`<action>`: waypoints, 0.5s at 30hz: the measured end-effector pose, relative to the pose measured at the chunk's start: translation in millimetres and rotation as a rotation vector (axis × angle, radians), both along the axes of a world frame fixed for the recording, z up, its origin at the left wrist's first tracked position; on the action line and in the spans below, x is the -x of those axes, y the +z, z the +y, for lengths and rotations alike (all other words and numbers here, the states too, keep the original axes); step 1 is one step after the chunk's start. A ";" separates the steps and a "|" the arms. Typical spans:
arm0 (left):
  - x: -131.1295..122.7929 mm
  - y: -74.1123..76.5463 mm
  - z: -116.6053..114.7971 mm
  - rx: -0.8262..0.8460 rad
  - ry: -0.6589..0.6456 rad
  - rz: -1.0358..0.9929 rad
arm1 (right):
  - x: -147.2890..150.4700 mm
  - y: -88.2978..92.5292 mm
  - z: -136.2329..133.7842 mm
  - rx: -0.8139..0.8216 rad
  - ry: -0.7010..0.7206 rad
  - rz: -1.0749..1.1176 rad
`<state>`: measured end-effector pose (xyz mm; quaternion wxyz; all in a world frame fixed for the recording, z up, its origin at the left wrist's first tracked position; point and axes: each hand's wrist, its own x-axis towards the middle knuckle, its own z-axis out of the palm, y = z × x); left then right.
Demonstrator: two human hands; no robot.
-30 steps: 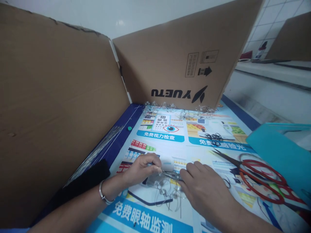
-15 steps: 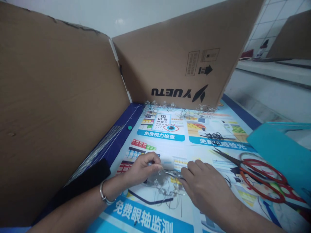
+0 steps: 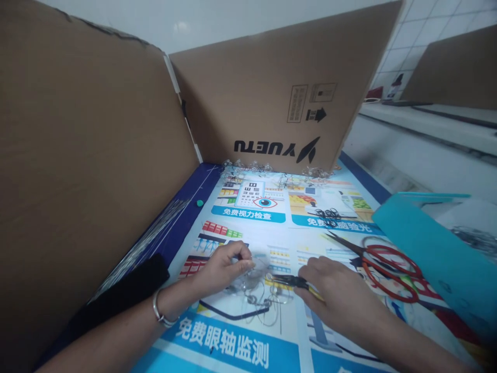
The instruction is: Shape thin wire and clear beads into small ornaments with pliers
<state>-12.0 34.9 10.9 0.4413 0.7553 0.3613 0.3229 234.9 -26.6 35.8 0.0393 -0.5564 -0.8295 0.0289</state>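
Observation:
My left hand (image 3: pixel 229 267) is closed, thumb and forefinger pinching a thin wire piece (image 3: pixel 250 282) that has clear, bead-like loops along it. Part of this piece is blurred, with loose wire ends trailing over the printed sheet (image 3: pixel 256 238). My right hand (image 3: pixel 330 290) grips a pair of pliers (image 3: pixel 291 280) with dark jaws and yellow handles. The jaw tips point left, near the wire piece and a little to the right of my left fingertips. Whether the jaws touch the wire I cannot tell.
Red-handled scissors (image 3: pixel 392 267) lie to the right, beside a turquoise box (image 3: pixel 438 254). Black wire coils (image 3: pixel 328 215) rest farther back. Several clear wire pieces (image 3: pixel 310 173) line the cardboard panel (image 3: pixel 272 98). Thin straight wires (image 3: pixel 155 233) and a black object (image 3: pixel 132 290) are at left.
The pliers have moved right, away from my left fingertips, and their jaws and handles show more clearly. My left hand keeps its pinch. The whole view has shifted slightly.

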 end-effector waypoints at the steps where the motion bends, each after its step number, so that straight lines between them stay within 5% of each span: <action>1: -0.1 -0.3 -0.2 -0.002 -0.006 -0.002 | 1.5 1.1 -0.8 0.019 0.001 -0.010; 6: 0.3 -3.6 -0.7 -0.014 -0.033 0.001 | 11.2 4.8 -0.9 0.024 0.009 -0.049; 15: -0.4 0.0 -4.4 0.013 -0.026 0.037 | 18.6 -2.6 2.6 -0.291 0.094 -0.103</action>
